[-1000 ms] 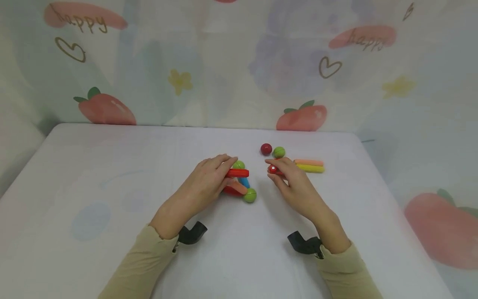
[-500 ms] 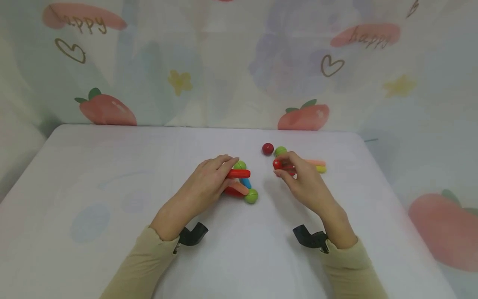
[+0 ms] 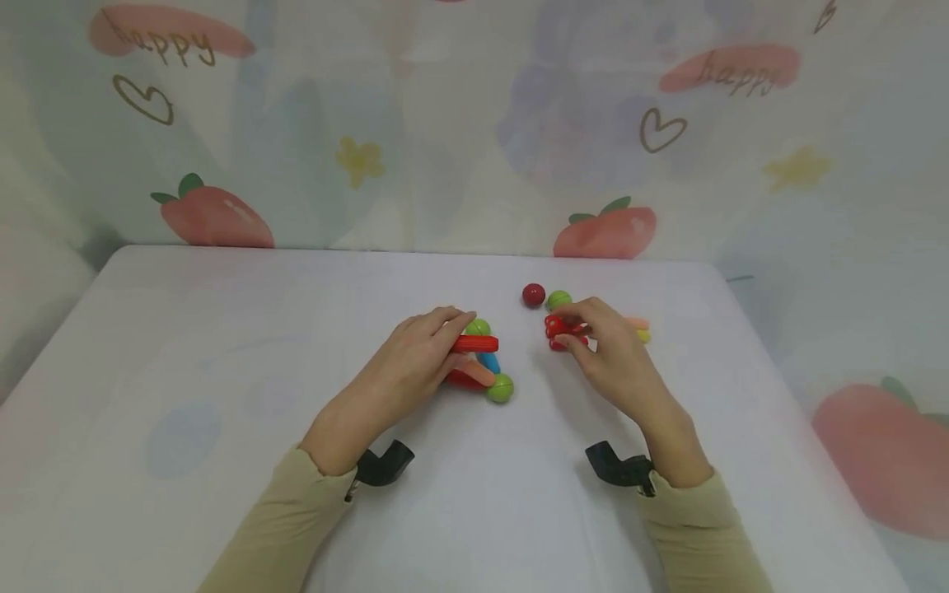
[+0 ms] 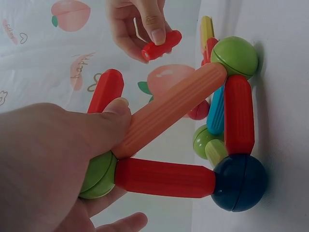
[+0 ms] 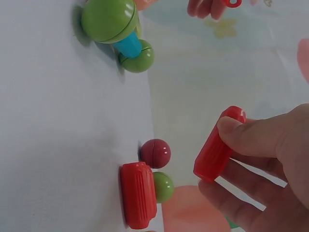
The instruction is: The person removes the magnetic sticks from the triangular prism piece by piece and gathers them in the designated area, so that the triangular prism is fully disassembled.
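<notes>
Behind the left hand (image 4: 53,154), 1 green ball (image 4: 102,176) is partly hidden.

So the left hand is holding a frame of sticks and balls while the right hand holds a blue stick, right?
Not quite: the right hand holds a red stick, as the right wrist view shows. The left hand does hold the frame of sticks and balls.

the head view looks forward and down from high above the near side of the table (image 3: 474,511); both wrist views, lower and closer, face its far edge, sharing the right hand (image 3: 611,350).
</notes>
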`<state>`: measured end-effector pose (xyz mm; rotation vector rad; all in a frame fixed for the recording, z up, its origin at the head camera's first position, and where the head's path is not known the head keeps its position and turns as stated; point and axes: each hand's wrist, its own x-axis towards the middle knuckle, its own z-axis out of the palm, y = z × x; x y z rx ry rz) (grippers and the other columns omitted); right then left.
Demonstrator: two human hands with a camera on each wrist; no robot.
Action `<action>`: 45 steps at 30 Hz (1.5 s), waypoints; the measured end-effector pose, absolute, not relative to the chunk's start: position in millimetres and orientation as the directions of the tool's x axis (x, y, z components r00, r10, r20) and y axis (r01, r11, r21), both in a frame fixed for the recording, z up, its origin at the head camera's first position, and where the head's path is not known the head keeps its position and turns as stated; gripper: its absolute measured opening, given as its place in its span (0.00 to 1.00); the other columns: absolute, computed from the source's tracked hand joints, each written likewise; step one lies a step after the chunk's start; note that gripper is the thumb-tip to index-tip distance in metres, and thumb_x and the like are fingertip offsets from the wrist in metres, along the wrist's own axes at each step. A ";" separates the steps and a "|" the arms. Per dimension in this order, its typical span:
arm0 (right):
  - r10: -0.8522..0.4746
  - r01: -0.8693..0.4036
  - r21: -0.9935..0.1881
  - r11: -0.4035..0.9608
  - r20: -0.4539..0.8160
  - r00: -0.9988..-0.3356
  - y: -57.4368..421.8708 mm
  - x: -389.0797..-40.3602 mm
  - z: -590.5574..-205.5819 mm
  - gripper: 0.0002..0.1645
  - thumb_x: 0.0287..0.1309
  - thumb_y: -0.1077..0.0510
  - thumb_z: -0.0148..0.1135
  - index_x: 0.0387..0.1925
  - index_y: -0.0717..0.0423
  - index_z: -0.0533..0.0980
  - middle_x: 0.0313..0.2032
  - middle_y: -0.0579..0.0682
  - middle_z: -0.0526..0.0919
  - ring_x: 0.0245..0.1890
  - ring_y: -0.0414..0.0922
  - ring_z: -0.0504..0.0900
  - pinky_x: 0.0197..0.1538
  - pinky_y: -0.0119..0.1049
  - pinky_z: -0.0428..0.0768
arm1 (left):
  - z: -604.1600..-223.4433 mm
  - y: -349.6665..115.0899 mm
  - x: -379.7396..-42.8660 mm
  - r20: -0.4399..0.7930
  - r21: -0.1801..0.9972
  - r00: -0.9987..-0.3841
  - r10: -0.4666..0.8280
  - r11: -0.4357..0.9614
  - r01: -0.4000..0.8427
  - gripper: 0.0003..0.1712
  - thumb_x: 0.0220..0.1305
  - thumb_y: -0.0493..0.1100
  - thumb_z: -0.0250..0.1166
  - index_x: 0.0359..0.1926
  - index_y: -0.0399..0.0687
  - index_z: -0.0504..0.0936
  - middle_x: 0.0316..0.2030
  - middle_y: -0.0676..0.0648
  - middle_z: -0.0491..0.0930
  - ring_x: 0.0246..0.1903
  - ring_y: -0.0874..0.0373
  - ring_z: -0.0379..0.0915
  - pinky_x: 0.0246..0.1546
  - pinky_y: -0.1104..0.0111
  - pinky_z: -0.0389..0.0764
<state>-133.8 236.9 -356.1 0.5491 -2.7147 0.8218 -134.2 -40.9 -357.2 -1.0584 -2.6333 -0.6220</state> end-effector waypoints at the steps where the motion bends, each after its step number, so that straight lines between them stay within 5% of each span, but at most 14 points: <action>1: -0.280 -0.424 -0.478 0.770 0.344 -0.896 237.6 -134.3 -356.2 0.21 0.54 0.69 0.70 0.51 0.62 0.78 0.44 0.55 0.81 0.43 0.50 0.82 0.47 0.51 0.85 | -356.6 -40.8 -134.1 0.359 0.298 -0.714 0.601 0.651 0.698 0.29 0.66 0.41 0.66 0.66 0.38 0.72 0.57 0.42 0.77 0.56 0.49 0.77 0.60 0.58 0.78; 8: -0.286 -0.416 -0.451 0.790 0.329 -0.900 238.3 -139.1 -361.4 0.18 0.54 0.70 0.69 0.48 0.64 0.79 0.44 0.56 0.81 0.43 0.50 0.80 0.47 0.48 0.84 | -354.5 -42.3 -133.7 0.332 0.318 -0.737 0.589 0.666 0.675 0.29 0.66 0.40 0.66 0.66 0.38 0.72 0.58 0.41 0.77 0.57 0.48 0.77 0.60 0.59 0.78; 21: -0.273 -0.295 -0.313 0.903 0.113 -0.955 243.9 -136.6 -368.9 0.17 0.54 0.68 0.71 0.47 0.60 0.81 0.44 0.57 0.80 0.48 0.54 0.76 0.54 0.50 0.82 | -358.7 -39.3 -133.2 0.380 0.303 -0.703 0.601 0.637 0.709 0.29 0.65 0.39 0.67 0.65 0.38 0.72 0.58 0.41 0.78 0.56 0.49 0.78 0.59 0.60 0.79; 45: -0.229 -0.249 -0.313 0.917 0.099 -0.968 241.9 -138.3 -379.5 0.12 0.55 0.72 0.66 0.41 0.62 0.79 0.40 0.57 0.78 0.45 0.54 0.74 0.53 0.51 0.80 | -359.1 -40.8 -132.4 0.348 0.309 -0.722 0.598 0.654 0.691 0.30 0.65 0.41 0.67 0.66 0.38 0.71 0.58 0.42 0.77 0.56 0.49 0.77 0.59 0.60 0.79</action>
